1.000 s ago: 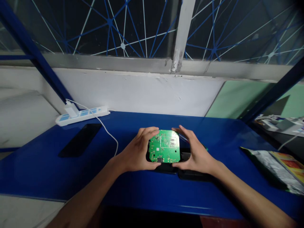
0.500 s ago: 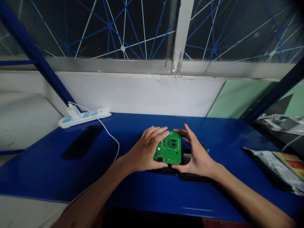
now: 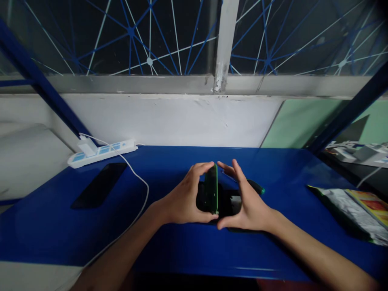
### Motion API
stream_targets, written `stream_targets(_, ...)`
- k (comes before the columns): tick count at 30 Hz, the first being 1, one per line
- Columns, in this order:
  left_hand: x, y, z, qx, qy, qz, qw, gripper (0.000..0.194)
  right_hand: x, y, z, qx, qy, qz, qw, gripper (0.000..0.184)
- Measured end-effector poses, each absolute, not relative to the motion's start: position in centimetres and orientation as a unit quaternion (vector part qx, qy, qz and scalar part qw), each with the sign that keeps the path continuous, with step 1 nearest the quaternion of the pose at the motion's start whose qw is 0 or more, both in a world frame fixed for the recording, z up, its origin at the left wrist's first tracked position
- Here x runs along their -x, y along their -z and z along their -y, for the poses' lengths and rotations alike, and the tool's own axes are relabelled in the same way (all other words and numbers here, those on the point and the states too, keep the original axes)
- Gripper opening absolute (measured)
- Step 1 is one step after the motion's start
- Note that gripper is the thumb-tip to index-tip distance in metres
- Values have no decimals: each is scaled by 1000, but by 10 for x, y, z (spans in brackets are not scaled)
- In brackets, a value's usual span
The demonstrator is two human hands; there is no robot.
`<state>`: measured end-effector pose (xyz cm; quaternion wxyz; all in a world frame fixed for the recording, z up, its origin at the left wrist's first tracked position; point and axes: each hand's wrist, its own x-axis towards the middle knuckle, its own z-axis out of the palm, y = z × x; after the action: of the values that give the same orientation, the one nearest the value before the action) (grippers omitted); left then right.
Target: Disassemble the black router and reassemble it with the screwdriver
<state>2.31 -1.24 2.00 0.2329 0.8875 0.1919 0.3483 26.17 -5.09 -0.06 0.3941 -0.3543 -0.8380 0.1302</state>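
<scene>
A green circuit board (image 3: 214, 189) stands nearly edge-on, held at its top and bottom edges between the fingers and thumb of my left hand (image 3: 183, 198). Facing it from the other side, my right hand (image 3: 253, 204) has its fingers and thumb apart, curved around a gap with nothing gripped. Black plastic housing parts (image 3: 224, 204) lie beneath and between the hands, largely covered by them. Behind the right hand a green and dark handle-shaped object (image 3: 257, 186) pokes out; its other end is hidden.
On the blue table (image 3: 182, 250), a black phone-like slab (image 3: 98, 186) lies at the left, near a white power strip (image 3: 103, 152) with a plugged-in charger (image 3: 87, 146). A white cable (image 3: 142, 178) runs toward my left forearm. A silver-and-yellow packet (image 3: 348, 210) lies at the right.
The circuit board has turned from facing me to nearly edge-on. It now sits in my left hand alone; my right fingers have come away from it.
</scene>
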Motion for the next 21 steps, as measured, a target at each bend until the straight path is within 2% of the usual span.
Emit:
stream_targets(5, -21, -14, 13, -839, -403, -167, 325, 135, -259, 3, 49, 356, -150, 849, 360, 145)
stream_targets(9, -23, -16, 14, -822, -422, -141, 355, 133, -256, 6, 47, 369, -146, 848, 353, 141)
stream_targets(21, -11, -13, 10, -845, -431, -203, 242, 127, -257, 7, 46, 410, -107, 830, 364, 130)
